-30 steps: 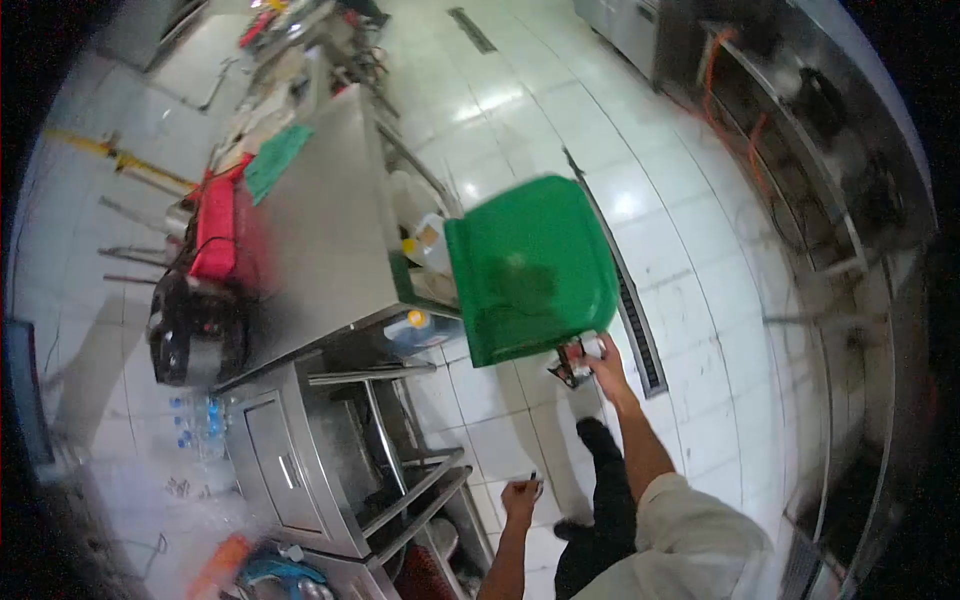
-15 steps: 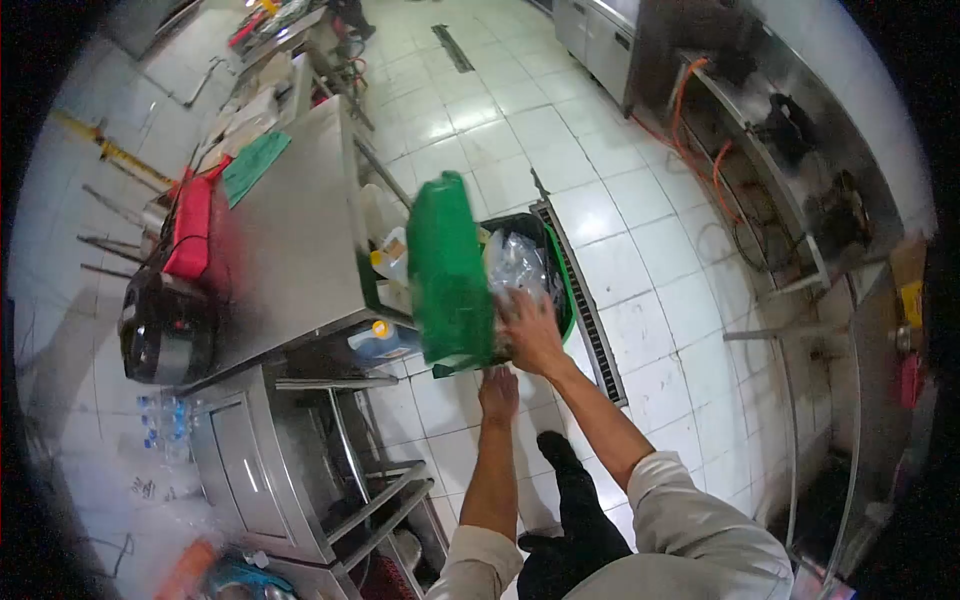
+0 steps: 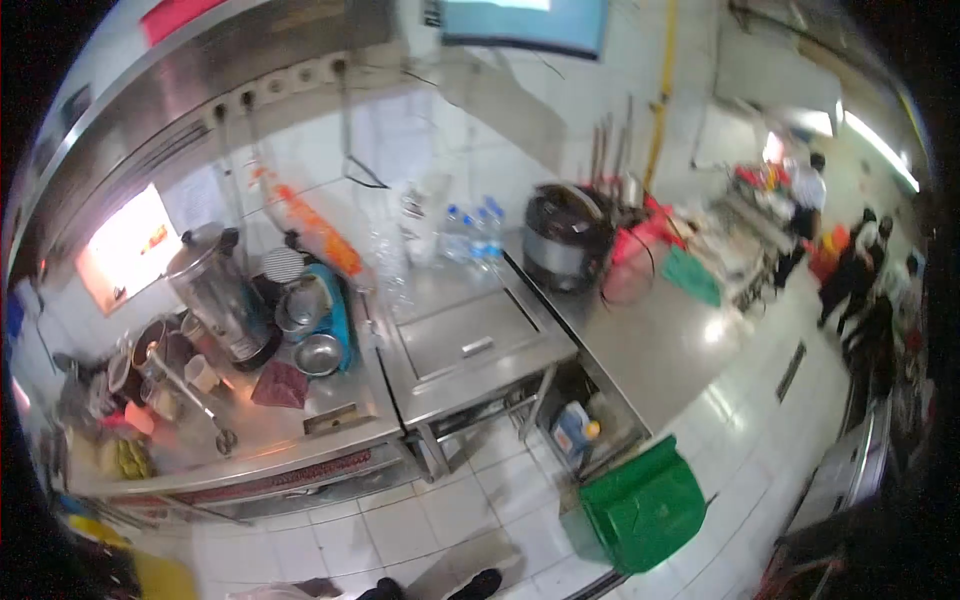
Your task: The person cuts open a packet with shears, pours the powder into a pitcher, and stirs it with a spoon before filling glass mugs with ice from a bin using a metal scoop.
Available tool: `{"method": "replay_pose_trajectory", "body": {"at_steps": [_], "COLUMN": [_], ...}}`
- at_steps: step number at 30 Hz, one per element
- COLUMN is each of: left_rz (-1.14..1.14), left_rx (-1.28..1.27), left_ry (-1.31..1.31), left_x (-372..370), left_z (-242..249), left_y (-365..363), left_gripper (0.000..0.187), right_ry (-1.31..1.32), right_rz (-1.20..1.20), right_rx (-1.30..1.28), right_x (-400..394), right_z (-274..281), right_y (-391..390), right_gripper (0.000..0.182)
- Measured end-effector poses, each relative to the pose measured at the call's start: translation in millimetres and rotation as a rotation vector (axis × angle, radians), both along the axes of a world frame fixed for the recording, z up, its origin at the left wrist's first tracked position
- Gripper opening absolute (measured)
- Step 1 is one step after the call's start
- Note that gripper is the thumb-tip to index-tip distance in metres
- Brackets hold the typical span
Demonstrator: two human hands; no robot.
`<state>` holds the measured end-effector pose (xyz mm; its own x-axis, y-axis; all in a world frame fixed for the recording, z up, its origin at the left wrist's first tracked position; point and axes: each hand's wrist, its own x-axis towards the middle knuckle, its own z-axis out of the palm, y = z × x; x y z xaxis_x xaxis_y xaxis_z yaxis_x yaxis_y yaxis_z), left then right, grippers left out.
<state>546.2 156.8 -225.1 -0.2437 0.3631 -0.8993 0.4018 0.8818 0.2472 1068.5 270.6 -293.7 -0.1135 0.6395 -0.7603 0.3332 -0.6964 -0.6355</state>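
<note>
At the bottom edge a pale sleeve ends in a small, blurred brownish shape that looks like my left hand [image 3: 318, 587]; its fingers cannot be made out. My right hand is out of view. To the right on the tiled floor stands the green bin [image 3: 645, 510], its lid down, so what is inside is hidden. Neither hand touches it. My dark shoes [image 3: 476, 584] show at the bottom, left of the bin.
Steel counters run along the wall, holding a metal urn [image 3: 225, 295], a steel bowl [image 3: 318, 354], water bottles [image 3: 472, 238] and a black rice cooker [image 3: 566, 240]. A jug [image 3: 574, 430] sits on a low shelf. Several people [image 3: 865, 260] stand far right.
My view has swung left and up towards the counters. Both hands have left the green bin. Its lid, raised before over plastic waste, is now down.
</note>
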Motion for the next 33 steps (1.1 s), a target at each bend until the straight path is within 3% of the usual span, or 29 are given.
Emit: {"method": "replay_pose_trajectory", "body": {"at_steps": [8, 12, 14, 15, 16, 17, 18, 19, 20, 21, 22, 25, 28, 31, 33], "left_rz": [0.455, 0.618, 0.689, 0.702, 0.647, 0.566, 0.488, 0.527, 0.806, 0.952, 1.084, 1.144, 1.192, 1.291, 1.313], "left_rx": [0.265, 0.232, 0.228, 0.26, 0.355, 0.517, 0.71, 0.789, 0.57, 0.584, 0.7, 0.939, 1.14, 1.138, 1.107], "left_ry": [-0.141, -0.256, -0.296, -0.321, -0.345, -0.351, -0.327, -0.278, -0.285, -0.198, -0.099, 0.128, 0.125, 0.106, 0.174], "left_x": [-85, -93, -92, -89, -88, -87, -90, -98, -121, -144, -161, -223, -283, -330, -362], "left_z": [40, 30, 24, 19, 10, 2, 4, 16, 73, 134, 176, 188, 190, 212, 230], "left_y": [-107, -216, -276, -305, -330, -347, -357, -348, -313, -272, -247, -207, -174, -149, -145], "left_gripper": [0.048, 0.049, 0.05, 0.05, 0.05, 0.05, 0.051, 0.051, 0.051, 0.052, 0.052, 0.045, 0.042, 0.034, 0.034], "right_ry": [0.063, 0.092, 0.254, 0.37, 0.596, 0.479, 0.375, 0.431, 0.679, 0.922, 0.901, 0.81, 0.55, 0.587, 0.609], "right_rz": [0.33, 0.512, 0.62, 0.653, 0.646, 0.539, 0.415, 0.287, 0.145, -0.025, 0.094, 0.511, 0.833, 0.938, 0.822], "right_rx": [-0.106, -0.258, -0.256, -0.206, 0.084, 0.193, 0.346, 0.47, 0.346, 0.225, 0.218, 0.221, 0.293, 0.387, 0.379], "right_x": [-149, -198, -216, -238, -266, -303, -356, -408, -443, -476, -509, -588, -666, -732, -760], "right_z": [76, 79, 77, 103, 126, 140, 194, 243, 267, 283, 301, 341, 350, 330, 334], "right_y": [19, -24, -14, 0, 23, 48, 51, 50, 54, 61, 59, 40, 35, 49, 47], "right_gripper": [0.048, 0.045, 0.044, 0.043, 0.042, 0.04, 0.036, 0.034, 0.036, 0.041, 0.043, 0.049, 0.046, 0.03, 0.025]}}
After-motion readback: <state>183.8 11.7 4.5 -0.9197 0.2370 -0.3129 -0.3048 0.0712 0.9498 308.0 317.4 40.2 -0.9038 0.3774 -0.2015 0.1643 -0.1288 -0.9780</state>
